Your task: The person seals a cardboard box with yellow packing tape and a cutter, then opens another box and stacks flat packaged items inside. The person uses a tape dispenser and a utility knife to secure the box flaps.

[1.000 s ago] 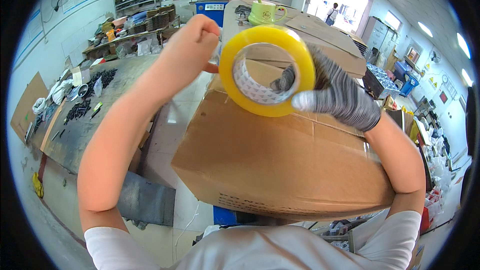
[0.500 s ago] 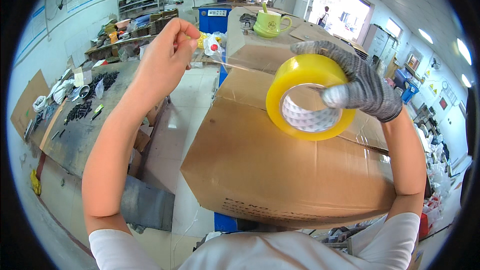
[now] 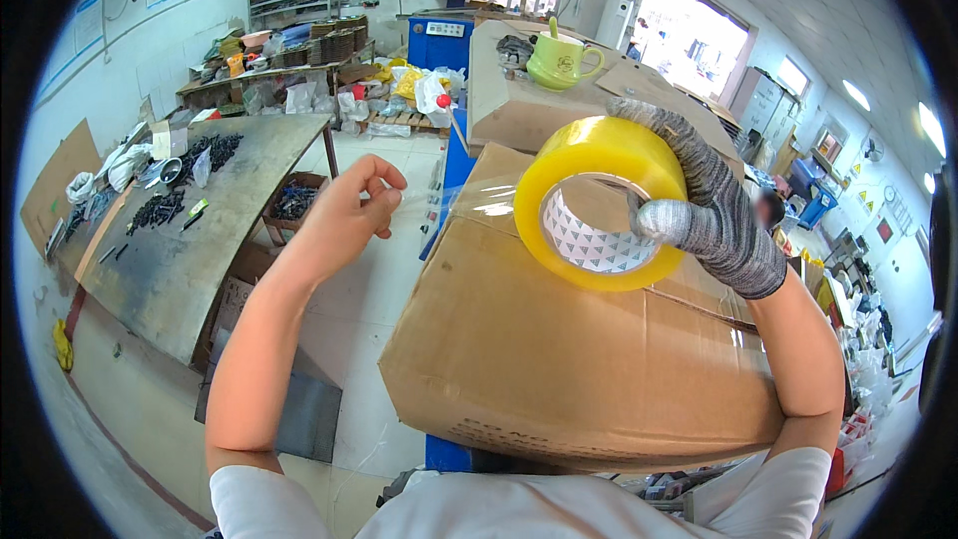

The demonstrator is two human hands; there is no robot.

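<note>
Tape roll (image 3: pixel 599 202): yellowish clear packing tape, held up on edge over the far part of the box (image 3: pixel 559 359), core facing the camera. Right hand (image 3: pixel 704 205), in a grey knit glove, carries it: thumb hooked through the core, fingers wrapped over the outer rim. That grip looks chosen so the roll can spin on the thumb like an axle while the fingers brake it.

A clear strip (image 3: pixel 491 202) runs from the roll's left side down onto the box top near the far-left edge; glare shows it lying on the cardboard there. Whether it is fully pressed down, cannot tell.

Left hand (image 3: pixel 344 215) is bare, raised to the left of the box, off it and over the floor. Fingers loosely curled, thumb and forefinger tips close but nothing visible between them; it holds nothing that I can see.

Box is a large brown carton, flaps shut, sitting right in front of the torso at chest height, so both arms can reach across its top. A second carton (image 3: pixel 519 100) sits behind it, with a green mug (image 3: pixel 561 62) parked on top, out of the work area.

Left: long grey table (image 3: pixel 215 220) with dark small parts and bags at its far end. Blue machine (image 3: pixel 439 42) and cluttered shelves further back.
</note>
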